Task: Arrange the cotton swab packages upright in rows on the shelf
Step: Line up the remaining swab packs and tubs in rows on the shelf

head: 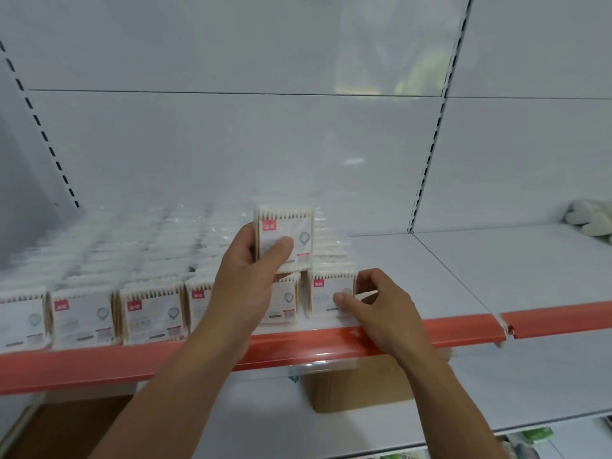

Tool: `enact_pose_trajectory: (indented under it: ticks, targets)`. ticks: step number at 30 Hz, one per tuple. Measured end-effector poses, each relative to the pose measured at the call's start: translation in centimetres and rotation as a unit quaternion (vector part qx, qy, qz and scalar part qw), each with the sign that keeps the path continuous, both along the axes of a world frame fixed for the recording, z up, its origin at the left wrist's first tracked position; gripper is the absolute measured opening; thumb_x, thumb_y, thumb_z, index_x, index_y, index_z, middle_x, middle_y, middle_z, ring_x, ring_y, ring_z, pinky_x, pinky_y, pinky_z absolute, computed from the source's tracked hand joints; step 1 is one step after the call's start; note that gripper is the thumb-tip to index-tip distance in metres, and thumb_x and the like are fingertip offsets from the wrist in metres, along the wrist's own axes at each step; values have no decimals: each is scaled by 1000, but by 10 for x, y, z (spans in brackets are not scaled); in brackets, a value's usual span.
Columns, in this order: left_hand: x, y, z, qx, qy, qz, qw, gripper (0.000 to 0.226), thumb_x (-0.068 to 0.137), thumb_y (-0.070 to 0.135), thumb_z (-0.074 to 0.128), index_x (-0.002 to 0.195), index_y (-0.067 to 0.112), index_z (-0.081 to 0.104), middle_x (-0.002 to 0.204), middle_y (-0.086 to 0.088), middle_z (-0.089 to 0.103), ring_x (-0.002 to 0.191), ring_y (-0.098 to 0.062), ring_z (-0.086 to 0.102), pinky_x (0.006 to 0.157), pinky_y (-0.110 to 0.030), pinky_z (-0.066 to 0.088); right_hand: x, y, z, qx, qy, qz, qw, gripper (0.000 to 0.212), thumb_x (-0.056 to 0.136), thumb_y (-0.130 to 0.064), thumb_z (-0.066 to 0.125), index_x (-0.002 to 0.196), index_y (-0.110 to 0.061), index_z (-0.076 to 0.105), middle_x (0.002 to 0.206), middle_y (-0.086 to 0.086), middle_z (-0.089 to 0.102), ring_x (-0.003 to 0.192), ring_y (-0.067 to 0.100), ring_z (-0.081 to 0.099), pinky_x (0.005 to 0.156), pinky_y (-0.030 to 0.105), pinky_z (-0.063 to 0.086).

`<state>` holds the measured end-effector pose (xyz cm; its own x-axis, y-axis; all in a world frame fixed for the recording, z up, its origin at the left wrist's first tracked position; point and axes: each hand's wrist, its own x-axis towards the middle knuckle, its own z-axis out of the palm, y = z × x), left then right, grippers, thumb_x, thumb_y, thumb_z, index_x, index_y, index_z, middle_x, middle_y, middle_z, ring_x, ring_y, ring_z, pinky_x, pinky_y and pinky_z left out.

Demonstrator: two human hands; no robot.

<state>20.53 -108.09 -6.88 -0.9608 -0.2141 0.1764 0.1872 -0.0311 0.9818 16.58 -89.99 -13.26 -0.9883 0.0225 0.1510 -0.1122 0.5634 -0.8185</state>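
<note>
Shelf (430,260), white, with a red front strip (99,362); left part filled with cotton swab packages (99,313) standing upright in rows, labels facing out, back rows blurred. Left hand (245,273) grips a raised package (291,233) above the front row, thumb across its label, fingers curled behind; cannot tell whether it is one pack or several. Right hand (381,309) pinches the end package (326,293), which stands upright at the right end of the front row just behind the strip: thumb on its face, fingers curled at its right edge. Right of it, bare shelf. Cardboard box (357,382) on the level below. Pale soft object (589,220) at far right, too blurred to identify.
</note>
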Motion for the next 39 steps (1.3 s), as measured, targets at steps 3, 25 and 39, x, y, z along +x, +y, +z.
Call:
enact_pose_trajectory:
  ticks: [3,25,39]
  targets:
    - [0,2,2,-5,1,-14,1000,17,98,20,59,110,29,68,104,11,76,98,-13,72,88,-38,56,-1,-5,1,-2,1,2,1000,25,86,-41,71,102,-31,55,99,-19,63,78,3,64,73,26,55]
    - [-98,70,30,-268,19,-70,961,31,99,47,51,128,39,56,121,27,62,115,9,56,92,-12,40,-82,73,74,-268,95,27,958,16,84,-23,75,97,-18,66,87,-3,69,79,10,65,67,23,50]
    - [-158,47,-6,-655,-103,-16,748,68,100,62,29,156,22,27,164,3,25,150,-15,20,122,-34,14,-208,40,2,-95,36,7,995,18,85,-27,74,96,-22,60,87,-13,63,79,7,61,80,29,48]
